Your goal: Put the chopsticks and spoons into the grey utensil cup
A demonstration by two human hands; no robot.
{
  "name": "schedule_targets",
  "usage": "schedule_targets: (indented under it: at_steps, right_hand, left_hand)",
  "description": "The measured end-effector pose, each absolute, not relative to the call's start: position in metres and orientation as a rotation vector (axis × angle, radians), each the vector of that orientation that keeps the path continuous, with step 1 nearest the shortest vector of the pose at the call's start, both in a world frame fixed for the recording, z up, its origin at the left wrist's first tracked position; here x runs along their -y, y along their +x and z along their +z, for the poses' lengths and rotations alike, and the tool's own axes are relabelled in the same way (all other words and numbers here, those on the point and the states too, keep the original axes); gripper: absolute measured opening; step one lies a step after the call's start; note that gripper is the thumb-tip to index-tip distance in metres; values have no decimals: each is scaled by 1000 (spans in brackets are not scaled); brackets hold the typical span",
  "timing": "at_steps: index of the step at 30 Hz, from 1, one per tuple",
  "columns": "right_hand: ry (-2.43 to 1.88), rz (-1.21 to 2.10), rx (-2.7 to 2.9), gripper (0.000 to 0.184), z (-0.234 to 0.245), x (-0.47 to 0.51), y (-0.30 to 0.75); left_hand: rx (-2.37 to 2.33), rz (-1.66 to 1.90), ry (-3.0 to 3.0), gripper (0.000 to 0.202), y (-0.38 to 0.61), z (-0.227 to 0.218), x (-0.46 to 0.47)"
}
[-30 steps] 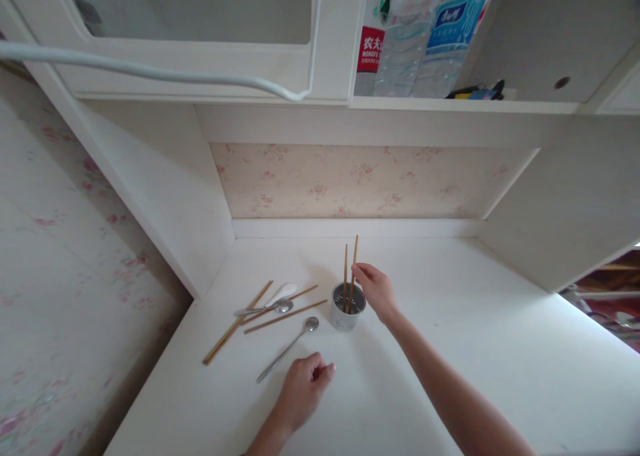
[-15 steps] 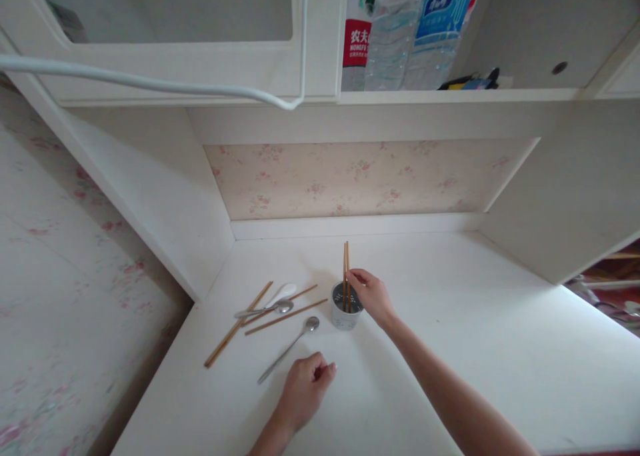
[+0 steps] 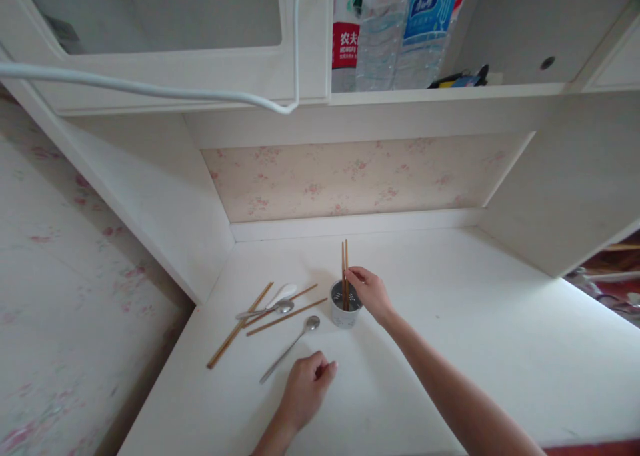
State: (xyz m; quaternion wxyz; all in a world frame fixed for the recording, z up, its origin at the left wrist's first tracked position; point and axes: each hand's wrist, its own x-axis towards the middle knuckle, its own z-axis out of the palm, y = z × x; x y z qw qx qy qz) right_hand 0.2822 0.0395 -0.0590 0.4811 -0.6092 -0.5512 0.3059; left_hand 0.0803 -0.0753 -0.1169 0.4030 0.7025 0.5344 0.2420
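My right hand (image 3: pixel 370 292) pinches a pair of wooden chopsticks (image 3: pixel 345 263), which stand upright with their lower ends inside a white utensil holder (image 3: pixel 345 318). Loosely curled, my left hand (image 3: pixel 309 384) rests on the white tabletop with nothing visible in it. Just beyond it lies a long-handled metal spoon (image 3: pixel 289 349). Left of the holder, more chopsticks (image 3: pixel 287 317) are scattered, some crossing one another. On top of them lies a second metal spoon (image 3: pixel 267 310), beside a white spoon (image 3: pixel 283 293).
The white tabletop (image 3: pixel 440 369) runs back to a low ledge under floral wallpaper (image 3: pixel 350 179). Overhead, a shelf holds plastic bottles (image 3: pixel 385 36) and small items. A white cable (image 3: pixel 200 95) hangs across the cabinet front. Side panels (image 3: pixel 155 196) close in the desk.
The view has shifted slightly. My right hand still pinches the chopsticks in the holder, and my left hand stays in the same place.
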Motion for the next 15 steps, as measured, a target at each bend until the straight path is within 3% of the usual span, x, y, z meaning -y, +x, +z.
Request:
schedule_targets:
  at_steps: [15]
  right_hand:
    - [-1496,814,1302,33,-57,-36,282]
  left_hand:
    - [-1352,616,1771,38,80,-116,76]
